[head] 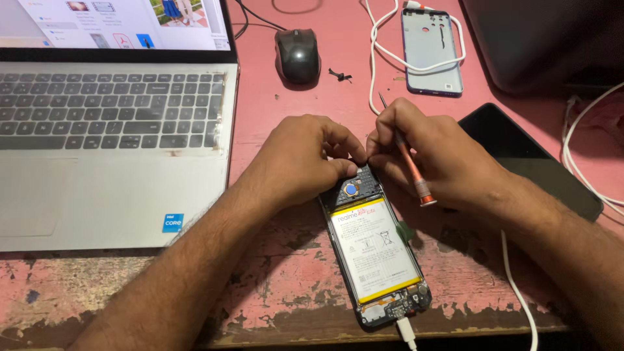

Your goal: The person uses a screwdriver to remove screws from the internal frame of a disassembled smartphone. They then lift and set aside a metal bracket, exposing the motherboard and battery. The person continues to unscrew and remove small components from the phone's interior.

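An opened smartphone (377,250) lies on the worn pink table, its back removed, showing a white battery with yellow ends and a dark circuit board at the top. A white cable plugs into its lower end. My left hand (302,159) rests on the phone's upper left corner, fingertips pinched at the top edge. My right hand (429,153) is beside it at the upper right, holding an orange-handled screwdriver (409,162) laid across the palm, its metal tip pointing up and away. The fingers of both hands meet over the phone's top edge, hiding what is between them.
A silver laptop (110,130) fills the left side. A black mouse (298,55) sits at the back centre. The detached bluish back cover (432,52) lies at the back right, with a white cable (374,58) looping over it. A black tablet-like slab (533,162) lies at right.
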